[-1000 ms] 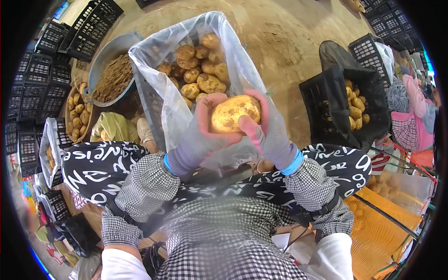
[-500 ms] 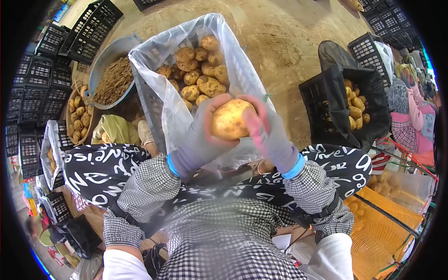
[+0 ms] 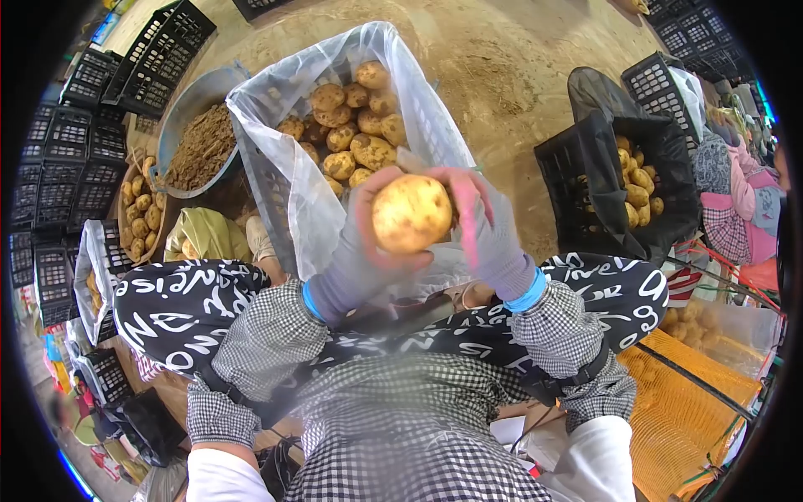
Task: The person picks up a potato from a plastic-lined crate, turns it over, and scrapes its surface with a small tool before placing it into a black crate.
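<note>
A large pale-yellow potato (image 3: 411,213) with brown specks is held up in front of me, over the near edge of a lined crate (image 3: 266,201). My left hand (image 3: 361,243), in a grey and pink glove, wraps its left side and underside. The gloved right hand (image 3: 485,222) curves round the potato's upper right side, fingers bent against it; its fingertips are partly hidden behind the potato. Inside the crate's clear plastic liner lie several soil-marked potatoes (image 3: 341,138).
A blue tub (image 3: 174,134) of soil stands left of the crate, beside a basket of potatoes (image 3: 142,213) and a yellow-green bag (image 3: 205,230). At right is a black-lined crate (image 3: 577,201) with potatoes. Black crates (image 3: 71,134) are stacked far left; another person (image 3: 740,184) sits far right.
The potato has turned and shifted slightly left, showing a rounder side. My right hand's fingers have moved from its front to its upper right edge.
</note>
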`<action>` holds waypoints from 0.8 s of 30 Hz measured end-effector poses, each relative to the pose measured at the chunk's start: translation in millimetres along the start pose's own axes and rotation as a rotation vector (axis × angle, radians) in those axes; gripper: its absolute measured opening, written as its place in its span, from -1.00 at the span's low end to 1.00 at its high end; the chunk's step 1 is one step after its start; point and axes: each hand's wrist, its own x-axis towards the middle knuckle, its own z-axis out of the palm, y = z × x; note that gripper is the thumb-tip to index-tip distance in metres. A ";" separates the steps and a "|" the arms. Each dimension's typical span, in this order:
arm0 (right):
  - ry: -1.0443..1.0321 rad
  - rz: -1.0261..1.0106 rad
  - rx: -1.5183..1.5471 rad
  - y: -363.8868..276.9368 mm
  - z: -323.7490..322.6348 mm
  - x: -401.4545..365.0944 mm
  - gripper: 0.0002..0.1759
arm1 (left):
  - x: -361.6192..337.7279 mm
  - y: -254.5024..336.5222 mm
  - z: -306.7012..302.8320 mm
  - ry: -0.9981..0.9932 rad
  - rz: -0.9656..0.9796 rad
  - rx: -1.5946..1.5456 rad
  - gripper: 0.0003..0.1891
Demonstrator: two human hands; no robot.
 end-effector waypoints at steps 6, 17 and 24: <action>-0.023 0.185 0.105 -2.0 -7.1 2.0 -0.41 | -0.4 13.1 -6.3 0.106 0.109 0.340 -0.03; -0.184 0.304 0.483 -14.2 -3.3 1.6 -0.27 | 10.4 39.2 -16.0 -0.002 0.229 0.562 -0.04; -0.249 0.548 0.552 -10.6 -8.1 -1.3 -0.24 | 11.6 36.5 -35.6 -0.092 -0.167 -0.232 -0.18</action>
